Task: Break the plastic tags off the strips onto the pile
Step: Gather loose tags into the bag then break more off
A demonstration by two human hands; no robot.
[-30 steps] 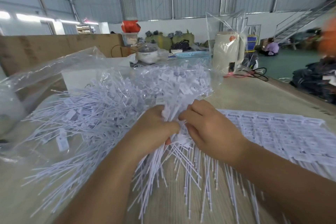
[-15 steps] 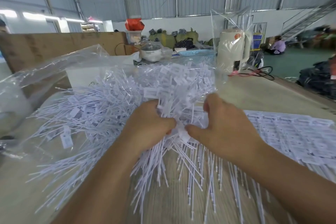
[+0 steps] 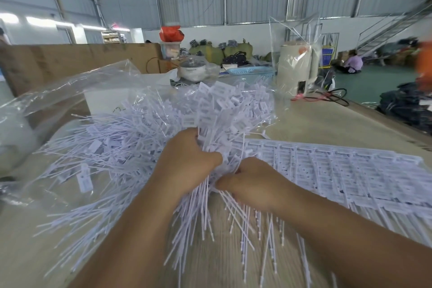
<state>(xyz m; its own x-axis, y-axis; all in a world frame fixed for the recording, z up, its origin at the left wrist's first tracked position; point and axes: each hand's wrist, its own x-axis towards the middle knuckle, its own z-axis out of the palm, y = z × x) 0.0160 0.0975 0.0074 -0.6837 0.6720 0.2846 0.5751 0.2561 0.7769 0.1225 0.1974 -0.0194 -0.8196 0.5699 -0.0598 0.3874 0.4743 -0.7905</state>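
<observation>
A big pile of loose white plastic tags (image 3: 131,147) with long thin tails spreads across the table's left and middle, partly on a clear plastic bag. My left hand (image 3: 187,161) grips a thick bunch of tags (image 3: 217,124) that fans upward above my fist. My right hand (image 3: 254,182) sits just right of and below it, fingers curled round the same bunch near its tails. A flat stack of unbroken tag strips (image 3: 350,170) lies on the table to the right, behind my right forearm.
A clear plastic bag (image 3: 58,93) lies at the left. Behind the pile stand a white box (image 3: 105,100), a small pot (image 3: 192,70), a blue basket (image 3: 252,71) and a bagged cream kettle (image 3: 297,68). Cables (image 3: 327,98) trail at the right edge. A brown cardboard wall (image 3: 70,61) runs behind.
My right hand has dropped and turned down below the left, twisting the bunch. The left hand keeps its grip and has barely moved. The camera tilted slightly.
</observation>
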